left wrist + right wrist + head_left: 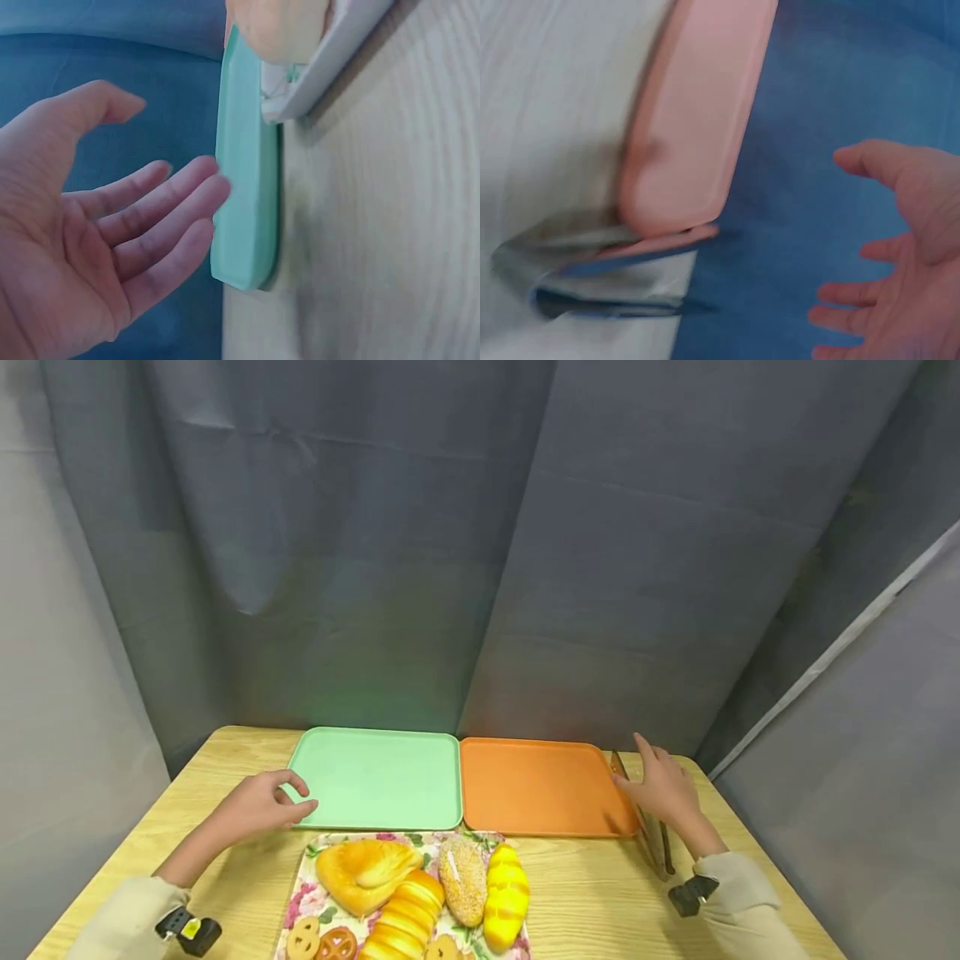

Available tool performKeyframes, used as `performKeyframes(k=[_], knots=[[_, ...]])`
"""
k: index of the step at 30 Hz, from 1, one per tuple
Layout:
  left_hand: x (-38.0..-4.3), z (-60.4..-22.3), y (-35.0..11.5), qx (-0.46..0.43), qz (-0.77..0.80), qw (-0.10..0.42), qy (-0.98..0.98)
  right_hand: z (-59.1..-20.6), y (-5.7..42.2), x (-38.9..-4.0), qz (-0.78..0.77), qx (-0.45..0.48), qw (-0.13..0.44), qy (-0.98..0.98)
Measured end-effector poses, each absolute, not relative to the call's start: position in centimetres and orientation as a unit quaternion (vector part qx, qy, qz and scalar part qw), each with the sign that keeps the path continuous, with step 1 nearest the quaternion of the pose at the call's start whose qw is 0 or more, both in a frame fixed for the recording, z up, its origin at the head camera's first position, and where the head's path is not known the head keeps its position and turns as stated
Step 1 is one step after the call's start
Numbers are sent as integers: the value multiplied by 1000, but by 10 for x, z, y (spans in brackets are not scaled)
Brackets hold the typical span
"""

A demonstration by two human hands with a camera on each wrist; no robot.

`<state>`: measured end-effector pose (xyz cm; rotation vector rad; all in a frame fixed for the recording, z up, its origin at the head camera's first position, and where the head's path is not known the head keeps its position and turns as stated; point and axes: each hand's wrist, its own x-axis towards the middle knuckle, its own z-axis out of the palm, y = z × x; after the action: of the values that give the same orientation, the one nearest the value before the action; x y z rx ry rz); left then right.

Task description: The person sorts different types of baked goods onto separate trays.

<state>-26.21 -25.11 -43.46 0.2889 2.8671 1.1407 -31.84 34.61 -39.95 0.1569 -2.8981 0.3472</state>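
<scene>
1. Left hand (262, 802): holds nothing; fingers loosely bent, thumb well apart from them. Fingertips are by the near left corner of the green tray (378, 781); contact cannot be told.
2. Right hand (663, 785): wide, fingers and thumb spread, grasping nothing. Above and just beside the metal tongs (660, 847).
3. Tongs: at the right end of the orange tray (536, 789), on edge, bend toward the person, arms parted. Whether they touch that tray is unclear.
4. Green and orange trays: side by side along the far part of the wooden table (592, 902), green to the left.
5. Floral tray (306, 900): nearer the person, bearing a folded bread (367, 872), a ridged loaf (405, 914), a crumb-coated roll (462, 881), a yellow loaf (507, 897) and some cookies (303, 937).
6. Grey curtain (360, 543) hangs behind the table.
</scene>
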Motion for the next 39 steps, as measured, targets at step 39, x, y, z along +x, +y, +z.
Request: performKeyframes(k=[39], knots=[[-264, -475, -243, 105, 470, 93, 871, -451, 401, -338, 335, -110, -81, -932]])
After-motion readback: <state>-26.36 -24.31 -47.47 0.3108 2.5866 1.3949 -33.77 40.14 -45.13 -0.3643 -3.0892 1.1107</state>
